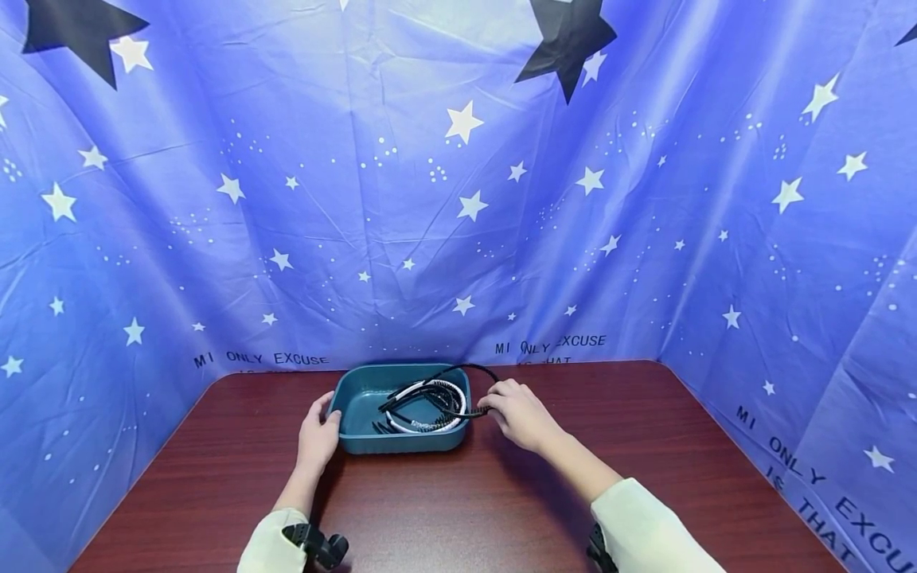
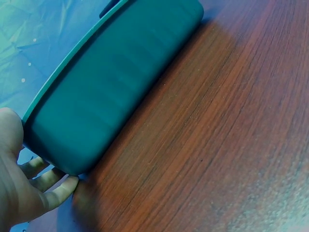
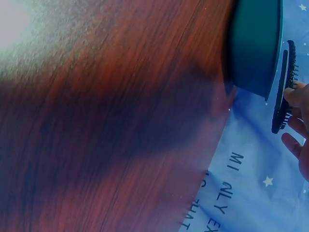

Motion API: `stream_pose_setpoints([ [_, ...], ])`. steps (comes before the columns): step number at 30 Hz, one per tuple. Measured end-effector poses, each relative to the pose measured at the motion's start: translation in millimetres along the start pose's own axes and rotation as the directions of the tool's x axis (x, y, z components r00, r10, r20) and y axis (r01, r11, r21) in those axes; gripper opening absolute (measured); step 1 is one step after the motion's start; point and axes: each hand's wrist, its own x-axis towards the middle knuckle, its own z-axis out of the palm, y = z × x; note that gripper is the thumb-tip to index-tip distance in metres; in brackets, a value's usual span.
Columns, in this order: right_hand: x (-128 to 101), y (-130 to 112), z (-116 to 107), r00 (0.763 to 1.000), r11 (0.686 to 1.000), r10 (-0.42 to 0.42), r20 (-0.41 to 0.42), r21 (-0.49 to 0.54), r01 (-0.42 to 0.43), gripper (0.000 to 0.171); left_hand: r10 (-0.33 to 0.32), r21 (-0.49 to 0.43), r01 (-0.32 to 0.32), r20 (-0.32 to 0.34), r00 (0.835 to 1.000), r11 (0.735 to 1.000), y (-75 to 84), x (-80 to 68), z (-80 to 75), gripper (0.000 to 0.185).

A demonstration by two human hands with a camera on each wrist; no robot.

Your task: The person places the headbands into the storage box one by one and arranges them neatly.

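A teal plastic basin (image 1: 403,442) stands on the table near its back edge. Inside, toward its right end, lie several headbands, one a white headband (image 1: 405,392) among black toothed ones. My left hand (image 1: 318,434) holds the basin at its left end, thumb by the rim and fingers against the outer corner; the left wrist view shows those fingers (image 2: 60,193) low on the wall. Beside the right end, my right hand (image 1: 521,414) pinches a black toothed headband (image 3: 289,72). That headband arches over the basin's right rim in the head view.
The dark red wood-grain table (image 1: 430,509) runs in front of the basin and to both sides. A blue cloth (image 1: 401,199) with stars and lettering hangs behind the table and along both sides.
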Motion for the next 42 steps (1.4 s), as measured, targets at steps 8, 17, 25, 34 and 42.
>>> stream_pose_setpoints([
  [8, 6, -7, 5, 1.000, 1.000, -0.018, -0.009, 0.015, 0.018, 0.017, 0.003, 0.013, -0.003, 0.002, 1.000, 1.000, 1.2, -0.8, -1.5, 0.044],
  [17, 12, -12, 10, 0.999, 0.999, -0.044, -0.015, 0.027, 0.044, 0.019, 0.004, 0.006, -0.004, 0.002, 1.000, 1.000, 0.8, -0.4, -1.0, 0.044],
  [25, 15, -17, 15, 0.999, 0.999, -0.044, -0.003, 0.018, 0.044, 0.018, 0.004, 0.007, -0.004, -0.006, 1.000, 1.000, 0.4, -0.1, 0.7, 0.044],
  [34, 20, -23, 20, 0.999, 0.999, -0.045, -0.005, 0.030, 0.045, 0.017, 0.003, -0.001, -0.003, -0.001, 1.000, 1.000, -0.2, 0.5, 0.6, 0.043],
  [42, 23, -28, 27, 0.999, 0.999, -0.026, 0.025, 0.035, 0.025, 0.017, -0.002, 0.002, 0.002, 0.001, 1.000, 1.000, 0.0, -0.4, -0.2, 0.043],
])
